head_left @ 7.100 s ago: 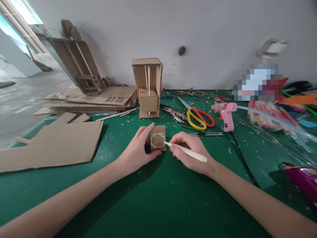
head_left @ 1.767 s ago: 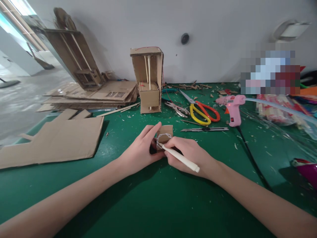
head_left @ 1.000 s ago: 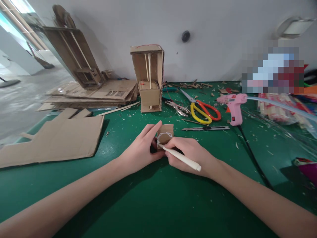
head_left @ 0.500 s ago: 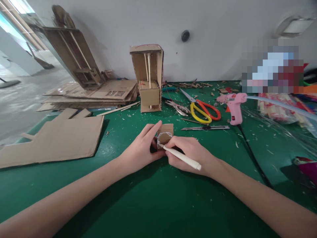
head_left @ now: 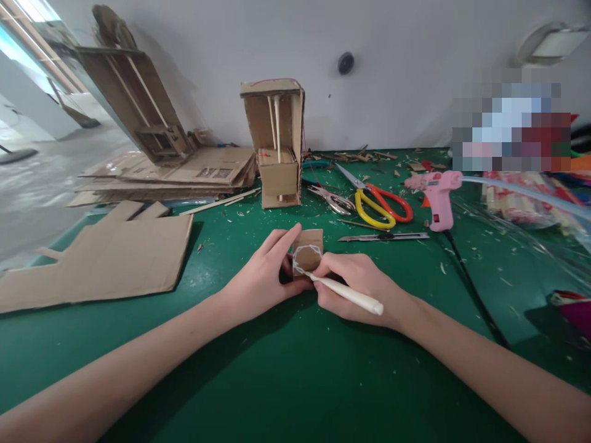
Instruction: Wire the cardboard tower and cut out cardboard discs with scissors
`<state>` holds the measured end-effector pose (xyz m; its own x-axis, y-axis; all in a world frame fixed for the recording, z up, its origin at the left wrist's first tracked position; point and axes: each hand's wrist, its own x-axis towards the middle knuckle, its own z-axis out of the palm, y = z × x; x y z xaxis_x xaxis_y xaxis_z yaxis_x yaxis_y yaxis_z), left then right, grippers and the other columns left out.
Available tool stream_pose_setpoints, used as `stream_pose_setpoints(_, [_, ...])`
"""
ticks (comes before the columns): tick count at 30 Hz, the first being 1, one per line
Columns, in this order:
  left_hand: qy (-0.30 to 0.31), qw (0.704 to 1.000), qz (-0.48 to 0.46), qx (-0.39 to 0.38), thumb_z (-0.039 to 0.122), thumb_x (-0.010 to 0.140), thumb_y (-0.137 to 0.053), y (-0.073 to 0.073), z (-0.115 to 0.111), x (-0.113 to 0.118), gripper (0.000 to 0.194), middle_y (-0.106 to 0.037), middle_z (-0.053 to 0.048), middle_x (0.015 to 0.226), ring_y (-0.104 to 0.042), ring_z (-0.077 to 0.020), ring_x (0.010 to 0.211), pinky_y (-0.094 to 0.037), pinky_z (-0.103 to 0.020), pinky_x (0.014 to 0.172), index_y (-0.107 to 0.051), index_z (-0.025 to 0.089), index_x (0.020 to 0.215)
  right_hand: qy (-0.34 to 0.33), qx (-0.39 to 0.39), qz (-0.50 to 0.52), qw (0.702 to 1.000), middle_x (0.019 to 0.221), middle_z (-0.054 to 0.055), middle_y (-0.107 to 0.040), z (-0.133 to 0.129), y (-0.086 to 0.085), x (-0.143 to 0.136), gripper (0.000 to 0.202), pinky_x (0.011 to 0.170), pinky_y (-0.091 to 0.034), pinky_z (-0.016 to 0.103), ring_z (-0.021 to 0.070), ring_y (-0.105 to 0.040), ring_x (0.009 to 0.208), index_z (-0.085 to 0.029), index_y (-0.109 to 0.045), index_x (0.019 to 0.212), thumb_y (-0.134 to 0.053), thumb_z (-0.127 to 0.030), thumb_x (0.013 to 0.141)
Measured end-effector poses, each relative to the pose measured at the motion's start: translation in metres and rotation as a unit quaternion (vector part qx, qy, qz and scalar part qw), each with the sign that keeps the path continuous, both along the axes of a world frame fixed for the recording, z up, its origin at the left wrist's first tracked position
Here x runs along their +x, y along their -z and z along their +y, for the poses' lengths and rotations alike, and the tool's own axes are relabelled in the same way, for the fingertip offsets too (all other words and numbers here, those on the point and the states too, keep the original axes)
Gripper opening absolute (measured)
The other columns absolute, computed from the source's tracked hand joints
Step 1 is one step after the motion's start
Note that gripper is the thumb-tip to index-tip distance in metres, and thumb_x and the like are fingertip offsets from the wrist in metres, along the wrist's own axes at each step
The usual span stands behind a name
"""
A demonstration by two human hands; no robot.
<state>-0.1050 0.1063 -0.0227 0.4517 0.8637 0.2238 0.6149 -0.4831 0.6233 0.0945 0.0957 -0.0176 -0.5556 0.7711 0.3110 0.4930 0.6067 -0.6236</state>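
A small square of cardboard (head_left: 308, 239) lies in front of me with a rough white ring drawn on it. My left hand (head_left: 264, 269) grips its left edge, the thumb along the near side and the fingers at the far corner. Pinched in my right hand (head_left: 353, 282) is a white marker pen (head_left: 353, 295). Its tip touches the lower part of the ring, and its back end points to the lower right. The fingertips of the right hand rest at the square's right edge.
Behind stand a cardboard box model (head_left: 279, 175) with sticks and a larger cardboard frame (head_left: 138, 104). To the right lie pliers (head_left: 333, 200), scissors (head_left: 376, 209), a utility knife (head_left: 385, 237) and a pink glue gun (head_left: 438, 197). A cut cardboard sheet (head_left: 124, 258) is at left.
The pen tip has moved slightly right along the bottom of the ring, and my right hand has shifted right with it. My left hand stays on the cardboard square.
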Motion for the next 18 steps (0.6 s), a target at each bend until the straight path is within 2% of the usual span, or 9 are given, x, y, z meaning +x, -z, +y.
stream_pose_setpoints(5, [-0.013,1.0,0.021,0.001,0.035,0.075,-0.068,0.0,-0.001,0.0,0.077,-0.046,-0.007,0.124,-0.057,-0.0094,0.07,-0.055,-0.033,0.075,-0.027,0.027,0.14,0.031,0.012,0.062,0.998,0.059,-0.005,-0.056,-0.003,-0.002,0.007,0.004,0.047,-0.036,0.019,0.0067,-0.048,0.049,-0.019,-0.052,0.073,-0.055,-0.016,0.076])
stream_pose_setpoints(8, [-0.042,0.997,0.057,0.006,0.042,0.074,-0.068,-0.002,-0.002,0.001,0.078,-0.047,-0.008,0.124,-0.058,-0.0111,0.072,-0.054,-0.034,0.077,-0.029,0.024,0.139,0.042,0.006,0.042,0.998,0.062,-0.005,-0.059,-0.005,-0.003,0.012,0.003,0.048,-0.037,0.018,0.007,-0.052,0.052,-0.019,-0.054,0.077,-0.055,-0.017,0.079])
stream_pose_setpoints(12, [-0.08,0.983,0.154,0.063,0.069,0.062,-0.065,-0.007,-0.004,0.003,0.095,-0.052,-0.013,0.121,-0.058,-0.0279,0.097,-0.048,-0.047,0.087,-0.037,0.014,0.135,0.055,-0.004,0.006,0.998,0.065,-0.005,-0.06,-0.006,-0.002,0.013,0.003,0.048,-0.037,0.019,0.0076,-0.052,0.053,-0.02,-0.053,0.081,-0.054,-0.018,0.08])
stream_pose_setpoints(14, [-0.081,0.977,0.185,0.068,0.078,0.057,-0.06,-0.009,-0.007,0.003,0.102,-0.058,-0.013,0.11,-0.056,-0.0327,0.101,-0.044,-0.052,0.089,-0.041,0.012,0.133,0.062,-0.011,0.011,0.998,0.063,-0.006,-0.059,-0.005,-0.002,0.013,0.003,0.047,-0.036,0.019,0.0071,-0.051,0.051,-0.02,-0.052,0.082,-0.054,-0.019,0.081])
stream_pose_setpoints(17, [-0.072,0.978,0.195,0.03,0.08,0.058,-0.056,-0.013,-0.011,0.002,0.1,-0.062,-0.007,0.083,-0.06,-0.0285,0.084,-0.045,-0.052,0.084,-0.046,0.011,0.13,0.069,-0.019,0.027,0.997,0.061,-0.006,-0.056,-0.003,-0.001,0.013,0.003,0.046,-0.035,0.019,0.0065,-0.049,0.049,-0.02,-0.051,0.081,-0.053,-0.02,0.082])
stream_pose_setpoints(18, [-0.072,0.979,0.19,0.026,0.079,0.059,-0.056,-0.014,-0.011,0.001,0.098,-0.061,-0.006,0.079,-0.06,-0.0278,0.082,-0.045,-0.051,0.083,-0.046,0.011,0.13,0.071,-0.02,0.034,0.997,0.06,-0.006,-0.056,-0.002,-0.001,0.014,0.003,0.046,-0.035,0.019,0.0064,-0.048,0.048,-0.02,-0.05,0.081,-0.053,-0.02,0.082])
